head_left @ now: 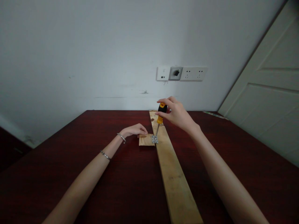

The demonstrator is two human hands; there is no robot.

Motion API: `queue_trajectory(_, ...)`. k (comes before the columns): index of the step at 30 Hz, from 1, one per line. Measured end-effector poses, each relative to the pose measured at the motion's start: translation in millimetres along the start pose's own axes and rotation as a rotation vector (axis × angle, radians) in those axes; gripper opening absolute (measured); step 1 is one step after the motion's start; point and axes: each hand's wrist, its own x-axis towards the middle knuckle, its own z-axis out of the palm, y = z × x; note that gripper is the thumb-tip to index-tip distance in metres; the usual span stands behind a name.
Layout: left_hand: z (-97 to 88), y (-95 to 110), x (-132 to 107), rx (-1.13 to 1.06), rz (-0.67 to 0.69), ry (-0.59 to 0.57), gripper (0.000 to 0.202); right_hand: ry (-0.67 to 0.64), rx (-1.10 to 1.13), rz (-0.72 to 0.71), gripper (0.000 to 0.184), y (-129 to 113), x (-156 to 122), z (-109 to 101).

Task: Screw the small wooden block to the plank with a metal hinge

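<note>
My right hand is closed around the yellow and black handle of a screwdriver. Its shaft points down, slightly tilted, and the tip meets a metal hinge. One leaf of that hinge lies on a long wooden plank, the other on a small wooden board to the left. At the far edge of the small board, my left hand grips it with bent fingers; the fingertips are partly hidden. Whether a screw sits under the tip is too small to tell.
The dark red tabletop runs back to a white wall. Wall sockets are set above the table's far edge. A thin pale strip lies at the back right, near a white panelled door.
</note>
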Motion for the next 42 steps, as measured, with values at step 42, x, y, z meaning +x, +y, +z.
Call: queue_trajectory(42,-2.6,2.0,-1.6,-0.027,0.012,0.013,0.023,0.002,-0.032,0.033,0.040,-10.6,-0.5,-1.6)
